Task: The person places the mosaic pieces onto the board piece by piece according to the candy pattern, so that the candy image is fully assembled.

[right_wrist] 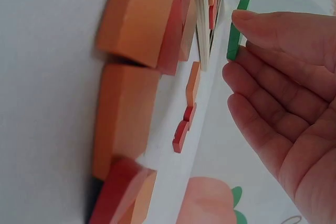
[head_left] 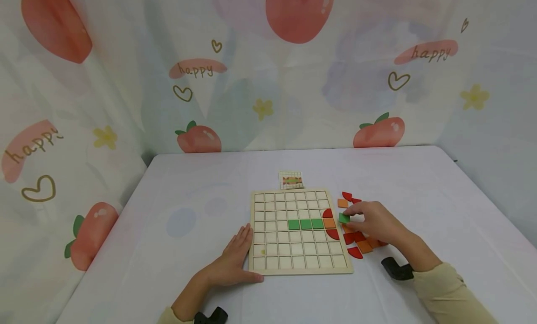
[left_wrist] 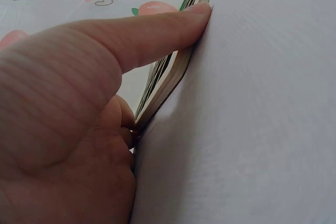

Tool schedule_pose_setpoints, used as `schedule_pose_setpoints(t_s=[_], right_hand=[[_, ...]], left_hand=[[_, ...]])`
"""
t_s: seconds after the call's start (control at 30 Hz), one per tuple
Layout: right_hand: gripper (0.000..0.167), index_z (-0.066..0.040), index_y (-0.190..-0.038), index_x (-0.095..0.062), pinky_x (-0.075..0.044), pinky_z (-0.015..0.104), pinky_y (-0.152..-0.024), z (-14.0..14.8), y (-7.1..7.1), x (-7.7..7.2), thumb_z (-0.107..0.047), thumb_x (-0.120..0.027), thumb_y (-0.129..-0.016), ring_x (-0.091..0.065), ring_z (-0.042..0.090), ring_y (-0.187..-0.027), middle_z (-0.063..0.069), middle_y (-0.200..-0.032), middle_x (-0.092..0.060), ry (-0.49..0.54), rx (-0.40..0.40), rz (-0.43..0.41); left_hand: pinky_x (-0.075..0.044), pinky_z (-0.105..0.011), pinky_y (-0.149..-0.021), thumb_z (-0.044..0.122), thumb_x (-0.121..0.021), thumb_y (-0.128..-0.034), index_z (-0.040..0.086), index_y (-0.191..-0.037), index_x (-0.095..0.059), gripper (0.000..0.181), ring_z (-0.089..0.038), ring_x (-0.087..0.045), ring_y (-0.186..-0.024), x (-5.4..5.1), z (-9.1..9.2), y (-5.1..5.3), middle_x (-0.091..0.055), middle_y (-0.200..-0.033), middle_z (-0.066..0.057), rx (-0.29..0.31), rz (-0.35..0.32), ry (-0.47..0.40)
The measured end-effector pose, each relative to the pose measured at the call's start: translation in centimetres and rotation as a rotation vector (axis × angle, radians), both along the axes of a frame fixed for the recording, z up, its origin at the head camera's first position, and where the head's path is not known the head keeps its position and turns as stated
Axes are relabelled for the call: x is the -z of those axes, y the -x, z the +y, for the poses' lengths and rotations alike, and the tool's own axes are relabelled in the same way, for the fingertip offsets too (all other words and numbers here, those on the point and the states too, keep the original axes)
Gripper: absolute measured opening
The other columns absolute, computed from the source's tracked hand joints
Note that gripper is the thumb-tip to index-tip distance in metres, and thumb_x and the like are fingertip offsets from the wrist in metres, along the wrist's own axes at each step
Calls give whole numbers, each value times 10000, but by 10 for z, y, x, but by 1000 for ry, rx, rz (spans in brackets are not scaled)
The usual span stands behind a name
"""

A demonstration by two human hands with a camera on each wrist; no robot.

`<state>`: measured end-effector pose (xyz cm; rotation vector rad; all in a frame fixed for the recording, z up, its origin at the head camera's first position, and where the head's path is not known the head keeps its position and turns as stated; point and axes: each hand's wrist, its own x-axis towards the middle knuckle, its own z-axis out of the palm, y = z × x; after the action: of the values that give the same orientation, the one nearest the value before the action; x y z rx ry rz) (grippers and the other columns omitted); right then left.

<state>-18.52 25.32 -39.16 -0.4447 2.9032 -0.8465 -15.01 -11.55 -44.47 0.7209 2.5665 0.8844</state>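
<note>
A wooden grid board (head_left: 281, 265) lies on the table. Three green square tiles (head_left: 306, 224) sit in a row on it, with an orange square tile (head_left: 329, 223) at their right end and red quarter-round tiles (head_left: 333, 234) above and below the orange one. My left hand (head_left: 230, 261) rests against the board's left side, thumb (left_wrist: 173, 27) along the near edge at the corner. Just off the board's right edge, my right hand (head_left: 375, 221) pinches a green square tile (right_wrist: 238, 30) between thumb and fingers, raised above the loose pieces.
Loose orange tiles (head_left: 364, 246) and red quarter-round tiles (head_left: 354, 252) lie scattered right of the board. A small pattern card (head_left: 291, 180) lies beyond the board's far edge. A printed curtain (head_left: 285, 95) hangs behind the white table (head_left: 201, 193).
</note>
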Motion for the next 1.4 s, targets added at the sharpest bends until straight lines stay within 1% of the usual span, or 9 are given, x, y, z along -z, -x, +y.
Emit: schedule_pose_setpoints(t_s=[0.17, 0.3, 0.5, 0.63, 0.77, 0.87, 1.03, 1.23, 1.4], right_hand=[[275, -18, -1049, -676, -493, 438, -783, -4, 0, 0, -107, -717, -793, -559, 296, -959, 92, -997, -643, 48, -5, -2], [281, -39, -1069, -674, -488, 437, -801, -8, 1, 3, -122, -710, -803, -561, 280, -980, 63, -1018, -642, 79, -12, -2], [254, -34, -1042, -676, -482, 446, -803, -14, 2, 4, -104, -710, -800, -576, 272, -964, 48, -998, -651, 108, -59, 22], [249, -35, -1032, -675, -491, 415, -792, -19, 3, 3, -92, -716, -794, -584, 268, -964, 38, -1002, -653, 139, -91, 36], [264, -32, -1034, -678, -502, 397, -776, -25, 4, 0, -85, -729, -780, -592, 271, -964, 40, -1004, -656, 142, -118, 60], [278, -14, -1033, -677, -501, 407, -775, -28, 4, -1, -82, -737, -770, -596, 269, -943, 54, -993, -655, 136, -133, 79], [280, -7, -1023, -683, -493, 420, -777, -33, 6, -1, -86, -747, -761, -587, 241, -908, 32, -961, -649, 120, -147, 98], [275, -2, -1024, -685, -486, 430, -795, -40, 7, 0, -71, -742, -764, -579, 260, -972, 68, -1006, -657, 142, -159, 87], [261, -9, -1007, -692, -486, 430, -790, -46, 9, 1, -62, -745, -757, -579, 267, -975, 66, -1005, -661, 143, -178, 101]], left_hand=[[-34, -464, -1082, 546, -691, -718, 8, -1465, -46, 1124, -224, 82, -1379, -1, 0, 0, 31, -1528, -110, 4, 0, -1], [-32, -460, -1083, 538, -693, -722, 6, -1464, -42, 1122, -225, 83, -1378, -2, 0, -1, 35, -1528, -109, 6, 2, -1], [-31, -460, -1083, 535, -694, -722, 5, -1464, -41, 1122, -227, 85, -1378, -3, 0, -1, 37, -1527, -113, 9, -2, -3], [-30, -460, -1082, 532, -697, -722, 1, -1463, -41, 1123, -227, 85, -1378, -3, 0, -1, 36, -1526, -116, 6, -3, -1], [-33, -462, -1082, 537, -698, -718, 0, -1463, -44, 1127, -228, 82, -1378, -2, 0, 0, 31, -1526, -119, 5, 0, 0], [-34, -463, -1082, 542, -695, -719, -2, -1462, -45, 1127, -230, 83, -1378, -1, 0, 0, 33, -1526, -118, 8, 4, 2], [-32, -465, -1081, 533, -694, -725, -7, -1460, -43, 1121, -237, 84, -1378, -1, 0, 1, 36, -1525, -122, 11, 4, 4], [-33, -463, -1082, 534, -691, -727, -7, -1460, -42, 1119, -236, 84, -1378, -2, 0, 0, 36, -1525, -122, 10, -2, 3], [-34, -465, -1082, 536, -690, -727, -5, -1461, -44, 1118, -235, 82, -1378, -3, 0, 0, 35, -1526, -121, 9, 0, -1]])
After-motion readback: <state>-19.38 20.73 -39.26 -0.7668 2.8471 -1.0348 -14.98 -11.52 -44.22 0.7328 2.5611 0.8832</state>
